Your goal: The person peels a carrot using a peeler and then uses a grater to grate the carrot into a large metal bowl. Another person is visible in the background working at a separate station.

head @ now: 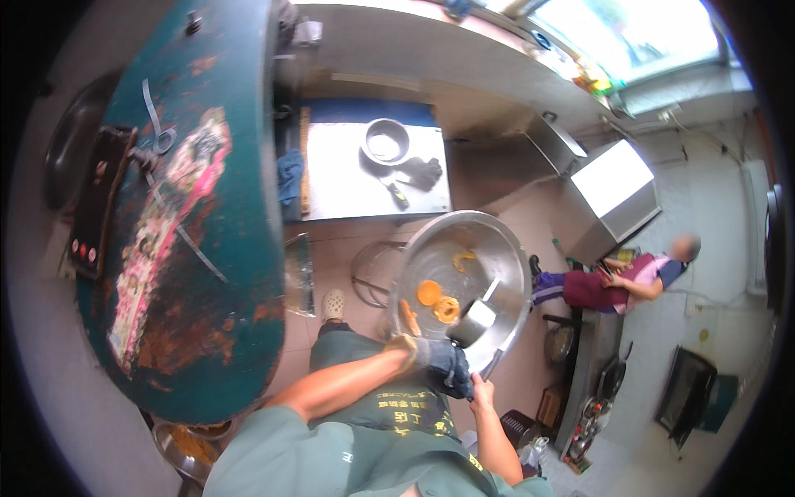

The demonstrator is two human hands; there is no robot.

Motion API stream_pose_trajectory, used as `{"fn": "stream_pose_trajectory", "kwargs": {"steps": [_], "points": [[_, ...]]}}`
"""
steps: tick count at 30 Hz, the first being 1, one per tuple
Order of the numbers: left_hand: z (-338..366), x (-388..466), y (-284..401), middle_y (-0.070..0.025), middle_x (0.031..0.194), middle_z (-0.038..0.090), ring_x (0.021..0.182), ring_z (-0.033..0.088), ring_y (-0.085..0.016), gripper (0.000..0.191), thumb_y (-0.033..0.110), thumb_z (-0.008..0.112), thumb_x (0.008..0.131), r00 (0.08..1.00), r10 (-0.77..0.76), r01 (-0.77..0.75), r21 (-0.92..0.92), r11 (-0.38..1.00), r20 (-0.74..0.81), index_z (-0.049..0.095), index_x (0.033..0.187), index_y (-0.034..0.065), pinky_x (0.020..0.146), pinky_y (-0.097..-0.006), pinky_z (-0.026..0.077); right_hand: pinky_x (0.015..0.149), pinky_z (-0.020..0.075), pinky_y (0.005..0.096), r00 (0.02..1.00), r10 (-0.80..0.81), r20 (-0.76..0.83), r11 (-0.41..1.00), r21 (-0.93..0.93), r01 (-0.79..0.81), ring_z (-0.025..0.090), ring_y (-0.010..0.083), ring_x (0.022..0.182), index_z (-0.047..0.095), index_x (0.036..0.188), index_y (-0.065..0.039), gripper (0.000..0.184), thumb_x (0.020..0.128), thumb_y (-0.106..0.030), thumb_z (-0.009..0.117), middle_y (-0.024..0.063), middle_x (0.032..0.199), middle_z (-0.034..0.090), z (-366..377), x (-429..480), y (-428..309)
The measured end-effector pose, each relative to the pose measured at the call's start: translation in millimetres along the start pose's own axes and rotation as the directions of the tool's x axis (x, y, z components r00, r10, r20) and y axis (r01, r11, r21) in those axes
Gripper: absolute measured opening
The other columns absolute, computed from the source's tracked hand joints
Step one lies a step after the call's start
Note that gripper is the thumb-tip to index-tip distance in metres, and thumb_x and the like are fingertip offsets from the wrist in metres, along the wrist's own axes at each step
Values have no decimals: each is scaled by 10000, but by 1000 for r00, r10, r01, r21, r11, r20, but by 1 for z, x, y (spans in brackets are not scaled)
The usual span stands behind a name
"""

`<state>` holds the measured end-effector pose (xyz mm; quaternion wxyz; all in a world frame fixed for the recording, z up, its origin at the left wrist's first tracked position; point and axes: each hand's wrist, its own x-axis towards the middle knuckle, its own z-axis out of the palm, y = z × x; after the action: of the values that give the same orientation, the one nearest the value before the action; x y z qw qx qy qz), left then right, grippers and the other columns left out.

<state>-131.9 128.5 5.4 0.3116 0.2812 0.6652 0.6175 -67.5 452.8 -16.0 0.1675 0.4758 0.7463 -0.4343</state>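
My left hand (444,366) wears a dark work glove with a pale cuff, at the near rim of a wide steel basin (518,279). My bare right hand (482,392) meets the glove's fingertips; a dark, handle-like piece (494,365) rises beside it towards the rim. What either hand grips is hidden by the glove and blur. A small metal pot (475,323) is tilted inside the basin, near the glove. Also in the basin lie an orange disc (429,292), a yellowish ring-shaped piece (446,309), a long orange-brown piece (410,318) and yellow scraps (463,261).
A worn green table (242,217) stands left, holding a phone (99,199). Ahead, a metal-topped table (335,168) bears a pot (385,143) and a dark glove (422,173). A round-framed stool (366,273) is beside the basin. Another person (621,282) stands at right by a counter (590,360).
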Motion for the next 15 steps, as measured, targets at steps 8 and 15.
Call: {"fn": "stream_pose_trajectory", "kwargs": {"steps": [8, 15], "points": [[-22, 3, 15, -112, 834, 722, 771, 681, -250, 99, 183, 737, 819, 976, -197, 198, -10, 980, 91, 790, 888, 137, 692, -380, 519, 406, 374, 249, 863, -481, 158, 841, -194, 504, 490, 75, 458, 634, 1062, -42, 176, 977, -186, 691, -18, 686, 548, -17, -24, -27], [-20, 4, 13, -122, 856, 731, 793, 690, -260, 120, 179, 731, 811, 951, -295, 292, 47, 955, 91, 796, 902, 135, 709, -382, 526, 595, 413, 246, 737, -369, 567, 861, -89, 500, 524, 66, 690, 678, 1198, -33, 276, 945, -136, 718, -15, 868, 609, 36, -36, -111]]}}
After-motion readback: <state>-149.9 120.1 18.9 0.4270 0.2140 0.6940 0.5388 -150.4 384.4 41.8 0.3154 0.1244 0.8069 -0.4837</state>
